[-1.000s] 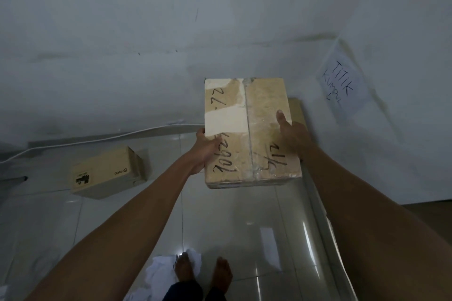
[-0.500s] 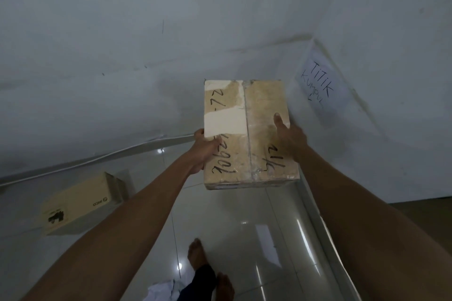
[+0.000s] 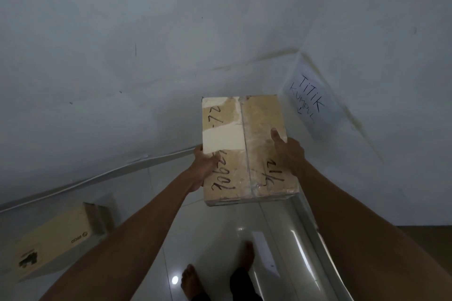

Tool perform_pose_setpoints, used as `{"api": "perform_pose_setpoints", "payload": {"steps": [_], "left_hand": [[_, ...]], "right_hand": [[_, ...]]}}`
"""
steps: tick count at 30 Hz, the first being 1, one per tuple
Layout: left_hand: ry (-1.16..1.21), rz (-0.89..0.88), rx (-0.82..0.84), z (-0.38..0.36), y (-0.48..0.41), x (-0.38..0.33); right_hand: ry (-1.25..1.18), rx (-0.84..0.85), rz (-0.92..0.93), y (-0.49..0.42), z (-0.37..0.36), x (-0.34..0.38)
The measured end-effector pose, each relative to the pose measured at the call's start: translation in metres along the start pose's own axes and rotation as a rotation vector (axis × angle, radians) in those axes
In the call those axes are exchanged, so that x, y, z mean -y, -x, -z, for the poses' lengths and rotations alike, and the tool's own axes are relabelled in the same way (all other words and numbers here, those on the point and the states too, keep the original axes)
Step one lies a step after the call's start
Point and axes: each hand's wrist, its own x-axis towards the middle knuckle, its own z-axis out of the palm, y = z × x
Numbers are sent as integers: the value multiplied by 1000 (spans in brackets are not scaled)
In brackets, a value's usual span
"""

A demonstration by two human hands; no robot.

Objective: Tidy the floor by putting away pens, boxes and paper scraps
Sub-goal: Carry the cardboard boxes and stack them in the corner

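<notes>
I hold a taped cardboard box (image 3: pixel 247 146) with black handwritten numbers out in front of me, above the floor near the room's corner. My left hand (image 3: pixel 204 166) grips its left side, thumb on top. My right hand (image 3: pixel 286 151) grips its right side, thumb lying across the top. A second cardboard box (image 3: pixel 58 237) with a small black printed label lies on the tiled floor at the lower left, against the wall.
A paper sign (image 3: pixel 309 98) with handwritten words is stuck on the right wall by the corner. A white cable (image 3: pixel 102 176) runs along the base of the back wall. My bare feet (image 3: pixel 215 273) stand on glossy white tiles.
I have stepped toward the corner with the box in both hands. The floor box has slid to the lower left of view, and the white paper scrap by my feet has dropped out of sight.
</notes>
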Motion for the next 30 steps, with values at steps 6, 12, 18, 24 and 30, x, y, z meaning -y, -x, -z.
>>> {"api": "perform_pose_setpoints", "payload": {"steps": [6, 12, 18, 24, 30], "left_hand": [[22, 58, -11, -27, -31, -5], [-20, 91, -47, -58, -68, -6], [-55, 198, -18, -79, -103, -5], [-125, 247, 11, -89, -145, 7], [-122, 260, 49, -92, -180, 22]], "right_hand": [[-42, 49, -13, -52, 8, -1], [-24, 104, -63, -117, 10, -5], [-9, 113, -18, -162, 8, -18], [24, 118, -59, -204, -8, -33], [27, 141, -98, -243, -35, -49]]}}
